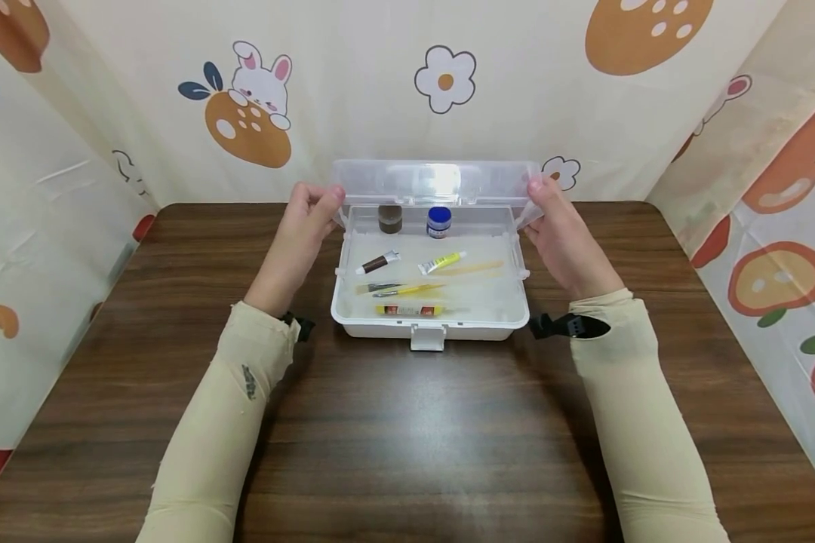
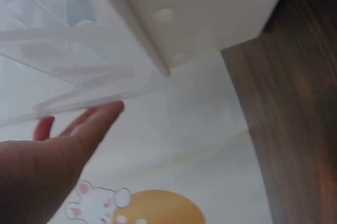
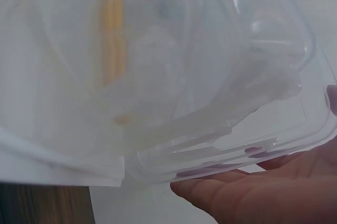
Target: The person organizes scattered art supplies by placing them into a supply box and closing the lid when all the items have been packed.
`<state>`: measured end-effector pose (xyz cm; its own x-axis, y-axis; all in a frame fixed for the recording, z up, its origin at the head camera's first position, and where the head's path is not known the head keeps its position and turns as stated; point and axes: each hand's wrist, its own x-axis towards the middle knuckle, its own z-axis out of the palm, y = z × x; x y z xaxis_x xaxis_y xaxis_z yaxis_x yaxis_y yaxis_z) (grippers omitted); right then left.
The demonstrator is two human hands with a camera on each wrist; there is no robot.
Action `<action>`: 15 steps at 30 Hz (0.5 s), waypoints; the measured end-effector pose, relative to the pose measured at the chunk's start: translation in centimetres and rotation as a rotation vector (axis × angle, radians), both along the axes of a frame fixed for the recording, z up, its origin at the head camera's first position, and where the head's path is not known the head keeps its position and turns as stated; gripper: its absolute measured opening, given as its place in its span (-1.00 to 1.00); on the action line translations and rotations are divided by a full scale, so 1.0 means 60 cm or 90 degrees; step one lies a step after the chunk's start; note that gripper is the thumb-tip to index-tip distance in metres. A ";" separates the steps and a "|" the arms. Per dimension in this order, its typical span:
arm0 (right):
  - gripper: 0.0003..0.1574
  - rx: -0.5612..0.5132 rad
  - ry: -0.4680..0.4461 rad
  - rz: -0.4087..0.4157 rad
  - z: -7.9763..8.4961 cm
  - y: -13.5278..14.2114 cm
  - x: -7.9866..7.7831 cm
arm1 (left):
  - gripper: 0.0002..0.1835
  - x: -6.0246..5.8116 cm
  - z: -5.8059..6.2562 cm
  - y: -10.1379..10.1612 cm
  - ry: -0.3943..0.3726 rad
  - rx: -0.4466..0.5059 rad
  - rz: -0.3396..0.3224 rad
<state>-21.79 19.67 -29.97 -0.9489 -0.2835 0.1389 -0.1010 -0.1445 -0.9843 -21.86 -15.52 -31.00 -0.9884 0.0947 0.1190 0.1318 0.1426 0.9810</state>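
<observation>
A white plastic storage box (image 1: 363,330) with a front latch (image 1: 427,337) stands on the table, its clear lid (image 1: 394,181) raised at the back. My left hand (image 1: 306,219) holds the lid's left edge, thumb on top. On the opposite edge, my right hand (image 1: 562,234) grips the lid in the same way; its fingers (image 3: 200,192) lie under the clear rim in the right wrist view. Inside are a brown jar (image 1: 390,220), a blue-lidded jar (image 1: 438,223), a brown paint tube (image 1: 378,262), a yellow paint tube (image 1: 442,262), paintbrushes (image 1: 417,289) and a yellow-and-red tube (image 1: 409,310).
The dark wooden table (image 1: 407,452) carries the box near its back edge. Behind it hangs a cream curtain (image 1: 367,90) with rabbit, fruit and flower prints, which also covers both sides. A black strap (image 1: 570,326) is on the right wrist.
</observation>
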 end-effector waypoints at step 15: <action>-0.42 0.006 -0.016 -0.017 -0.003 0.002 -0.009 | -0.44 -0.018 -0.029 -0.013 0.034 0.071 -0.081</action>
